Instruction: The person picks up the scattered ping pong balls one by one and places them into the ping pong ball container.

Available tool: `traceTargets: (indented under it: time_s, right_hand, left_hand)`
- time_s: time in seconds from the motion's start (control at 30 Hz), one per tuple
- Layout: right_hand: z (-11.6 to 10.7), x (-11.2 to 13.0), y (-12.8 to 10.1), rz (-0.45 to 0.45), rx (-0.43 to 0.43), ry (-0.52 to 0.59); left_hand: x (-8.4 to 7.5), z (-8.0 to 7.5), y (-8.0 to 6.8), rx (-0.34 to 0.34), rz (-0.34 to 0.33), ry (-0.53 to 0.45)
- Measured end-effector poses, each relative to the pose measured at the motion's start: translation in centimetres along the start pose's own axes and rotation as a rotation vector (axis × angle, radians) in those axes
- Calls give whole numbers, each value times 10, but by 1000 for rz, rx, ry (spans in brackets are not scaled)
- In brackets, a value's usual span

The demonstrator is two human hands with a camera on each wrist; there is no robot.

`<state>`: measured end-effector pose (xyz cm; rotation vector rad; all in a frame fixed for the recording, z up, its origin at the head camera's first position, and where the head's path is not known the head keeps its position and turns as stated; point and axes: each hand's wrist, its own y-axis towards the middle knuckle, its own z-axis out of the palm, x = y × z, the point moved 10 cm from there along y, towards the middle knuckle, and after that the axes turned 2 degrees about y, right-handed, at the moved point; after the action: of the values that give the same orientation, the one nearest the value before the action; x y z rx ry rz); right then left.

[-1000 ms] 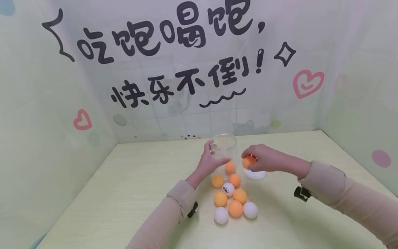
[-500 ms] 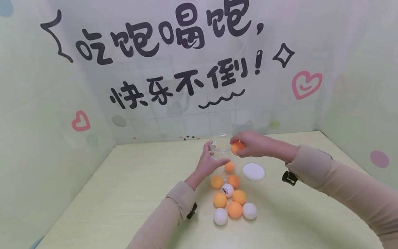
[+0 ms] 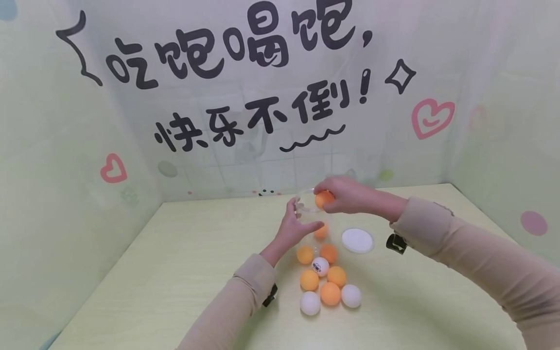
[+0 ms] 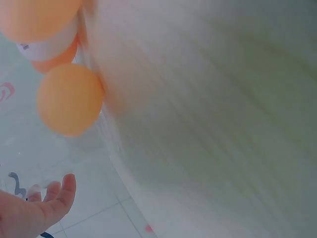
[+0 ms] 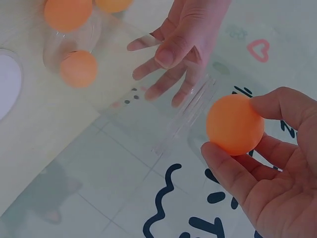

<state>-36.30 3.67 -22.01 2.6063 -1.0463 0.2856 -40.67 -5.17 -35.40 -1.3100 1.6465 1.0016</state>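
Pale table (image 3: 175,272); right-hand fingers (image 5: 277,106) pinching orange ball (image 3: 324,199), left-hand fingers (image 5: 171,52) curled round barely visible clear tube (image 3: 312,211).

The tall clear plastic tube (image 3: 314,214) stands behind 8 loose orange and white balls (image 3: 325,284) on the pale wooden table (image 3: 175,272); the round white lid (image 3: 357,240) lies right of it.

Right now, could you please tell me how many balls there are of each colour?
Orange balls: 7 (one in the right hand, one in the tube, five on the table)
White balls: 3
Total: 10
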Motion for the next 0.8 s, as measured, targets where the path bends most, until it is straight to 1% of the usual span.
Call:
traceTargets:
  time_s: [0.27, 0.53, 0.67, 0.8]
  right_hand:
    - [-3, 1, 7, 15, 1, -9]
    - [2, -1, 15, 18, 26, -40]
    - [6, -5, 20, 26, 48, -56]
    - [13, -10, 23, 53, 88, -62]
  left_hand:
    - [1, 0, 1, 1, 6, -3]
    - [-1, -1, 0, -1, 12, 2]
    - [-1, -1, 0, -4, 13, 1]
    - [-1, -1, 1, -4, 8, 4]
